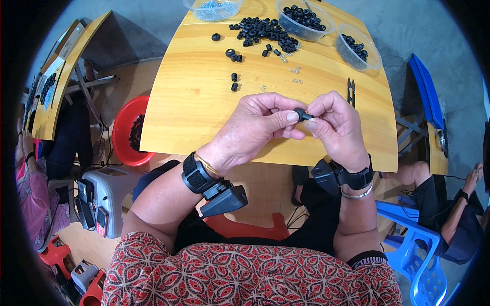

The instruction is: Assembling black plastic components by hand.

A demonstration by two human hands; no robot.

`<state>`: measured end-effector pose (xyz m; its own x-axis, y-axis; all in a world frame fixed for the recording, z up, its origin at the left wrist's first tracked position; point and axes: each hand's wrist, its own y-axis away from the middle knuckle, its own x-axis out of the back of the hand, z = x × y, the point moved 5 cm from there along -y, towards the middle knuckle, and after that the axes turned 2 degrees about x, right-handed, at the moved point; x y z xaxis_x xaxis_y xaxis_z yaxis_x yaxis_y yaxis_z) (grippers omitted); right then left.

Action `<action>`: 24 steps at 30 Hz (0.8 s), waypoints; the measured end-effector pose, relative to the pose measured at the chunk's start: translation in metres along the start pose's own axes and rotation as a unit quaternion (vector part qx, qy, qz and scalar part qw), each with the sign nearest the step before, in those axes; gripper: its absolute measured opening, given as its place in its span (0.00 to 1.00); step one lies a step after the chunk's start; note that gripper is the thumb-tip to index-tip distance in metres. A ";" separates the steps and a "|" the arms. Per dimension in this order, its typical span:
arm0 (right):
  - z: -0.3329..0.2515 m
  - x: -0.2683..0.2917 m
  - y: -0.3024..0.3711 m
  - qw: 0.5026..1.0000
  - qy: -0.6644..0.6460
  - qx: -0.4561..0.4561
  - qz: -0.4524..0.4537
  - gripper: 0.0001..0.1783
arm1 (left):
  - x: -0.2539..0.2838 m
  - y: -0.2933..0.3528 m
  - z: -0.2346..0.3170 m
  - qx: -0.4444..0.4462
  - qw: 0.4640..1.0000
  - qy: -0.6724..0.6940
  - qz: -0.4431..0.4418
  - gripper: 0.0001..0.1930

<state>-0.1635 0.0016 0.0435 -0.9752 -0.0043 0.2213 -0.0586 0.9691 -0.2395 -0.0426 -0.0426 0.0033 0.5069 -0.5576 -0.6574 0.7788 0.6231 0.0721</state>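
Note:
Above the front part of the wooden table (184, 122), my two hands meet at a small black plastic part. My left hand (245, 125) pinches a round black knob-like piece (299, 111) between thumb and fingers. At its right side, my right hand (337, 130) grips a narrower black piece (307, 117) with thumb and forefinger. The two pieces touch; whether they are joined I cannot tell. Beyond my hands, two black cylinders (234, 82) stand apart, and a round black piece (230, 52) sits beside similar ones. Tiny clear pieces (296, 70) lie scattered near them.
A heap of black pieces (260, 30) spreads across the far table. Around it stand clear bowls: one with bluish bits (214, 11), two with black parts (306, 33) (357, 58). Black thread snips (351, 92) lie right. A red basin (125, 153) and other seated people flank the table.

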 end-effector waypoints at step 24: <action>0.011 0.003 -0.001 0.996 -0.056 -0.037 -0.064 0.05 | 0.002 0.002 -0.003 0.003 0.998 -0.057 0.020 0.06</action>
<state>-0.1689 -0.0023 0.0336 -0.9787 -0.1520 0.1380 -0.1718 0.9744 -0.1452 -0.0408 -0.0408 -0.0001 0.5761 -0.5910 -0.5646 0.7592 0.6428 0.1018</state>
